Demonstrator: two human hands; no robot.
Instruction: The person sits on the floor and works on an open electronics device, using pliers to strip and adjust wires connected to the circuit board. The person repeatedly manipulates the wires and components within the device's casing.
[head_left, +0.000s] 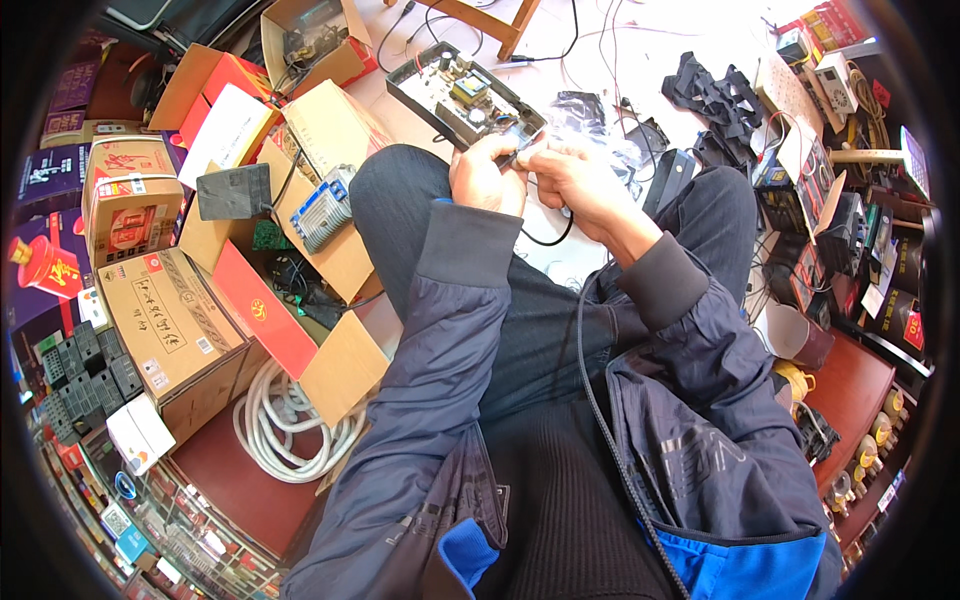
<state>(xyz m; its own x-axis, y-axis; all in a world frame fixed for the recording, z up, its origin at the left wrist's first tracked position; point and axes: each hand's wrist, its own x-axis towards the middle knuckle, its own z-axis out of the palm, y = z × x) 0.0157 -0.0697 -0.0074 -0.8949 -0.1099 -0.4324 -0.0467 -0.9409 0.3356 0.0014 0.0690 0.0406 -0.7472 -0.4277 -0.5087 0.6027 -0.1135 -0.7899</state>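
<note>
An open black plastic case (408,92) with a circuit board (445,90) inside is held out in front of my knees. A yellow-wrapped transformer (470,90) stands among the board's parts. My left hand (486,182) is closed around the near end of the case, which slants away to the upper left. Against that same end my right hand (578,185) is closed in a pinch beside my left fingertips. What lies between the right fingertips is too small to make out. A black cable (550,240) loops below my right hand.
On the left stand opened cardboard boxes (165,310), with a blue-grey device (322,212) on one flap and a coiled white hose (285,430) below. Black straps (712,95), clear plastic bags (615,150) and a black adapter (670,180) lie on the floor ahead. Crowded shelves line the right.
</note>
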